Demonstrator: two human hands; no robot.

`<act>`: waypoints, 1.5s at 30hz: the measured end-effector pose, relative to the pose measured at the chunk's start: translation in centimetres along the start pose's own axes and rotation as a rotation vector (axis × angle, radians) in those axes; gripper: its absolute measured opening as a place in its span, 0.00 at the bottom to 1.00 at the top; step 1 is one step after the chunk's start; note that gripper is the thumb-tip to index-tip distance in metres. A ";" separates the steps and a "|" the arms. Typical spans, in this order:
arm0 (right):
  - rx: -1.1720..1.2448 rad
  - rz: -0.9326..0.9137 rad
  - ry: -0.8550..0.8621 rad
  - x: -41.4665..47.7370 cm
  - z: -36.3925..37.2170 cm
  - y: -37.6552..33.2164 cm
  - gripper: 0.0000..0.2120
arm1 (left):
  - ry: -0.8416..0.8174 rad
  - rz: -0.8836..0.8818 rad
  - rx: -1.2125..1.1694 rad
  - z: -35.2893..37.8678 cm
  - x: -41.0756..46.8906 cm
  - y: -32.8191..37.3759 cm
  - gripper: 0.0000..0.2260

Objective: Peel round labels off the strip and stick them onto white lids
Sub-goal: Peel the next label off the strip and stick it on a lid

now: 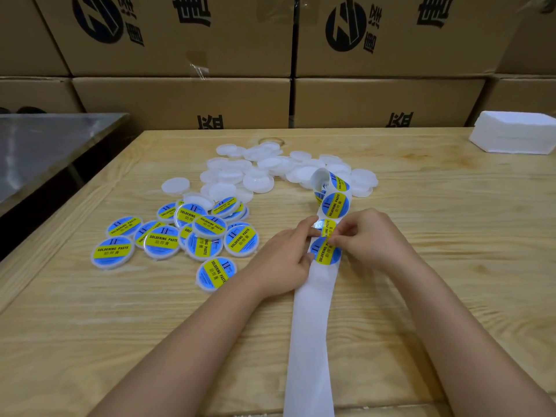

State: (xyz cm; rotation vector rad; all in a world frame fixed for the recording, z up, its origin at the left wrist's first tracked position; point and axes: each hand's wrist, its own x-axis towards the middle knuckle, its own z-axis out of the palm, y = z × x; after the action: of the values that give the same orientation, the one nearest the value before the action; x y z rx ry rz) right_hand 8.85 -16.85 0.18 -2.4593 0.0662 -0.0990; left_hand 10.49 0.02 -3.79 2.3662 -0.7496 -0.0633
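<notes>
A white backing strip [313, 320] runs from the table's near edge up the middle and curls over at its far end. Blue-and-yellow round labels [335, 205] sit on its far part. My left hand [285, 257] pinches the strip's left edge beside a label [326, 251]. My right hand [368, 236] pinches a partly lifted label [326, 227] just above it. Plain white lids [258, 173] lie piled behind the strip. Labelled lids [192, 236] lie scattered to the left.
The wooden table [436, 296] holds a white stack of sheets [517, 136] at the far right corner. Cardboard boxes [186, 100] form a wall behind. A metal table [45, 142] stands at the left, across a gap.
</notes>
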 end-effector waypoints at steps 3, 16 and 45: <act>0.098 0.024 -0.060 0.0 -0.8 0.4 0.07 | -0.017 0.018 0.008 -0.2 0.0 0.0 0.28; 0.812 0.006 0.128 1.0 -1.1 1.2 0.08 | -0.145 0.143 0.253 -0.2 0.0 0.2 0.20; 1.183 -0.097 0.150 2.6 3.1 1.2 0.13 | 0.089 -0.350 0.602 -6.9 8.0 -6.2 0.28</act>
State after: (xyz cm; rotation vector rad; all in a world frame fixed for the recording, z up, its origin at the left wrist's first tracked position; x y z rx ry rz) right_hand 11.67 -16.01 -2.87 -1.2693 -0.0419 -0.2725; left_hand 21.89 3.61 -0.94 3.0284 -0.3265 0.1382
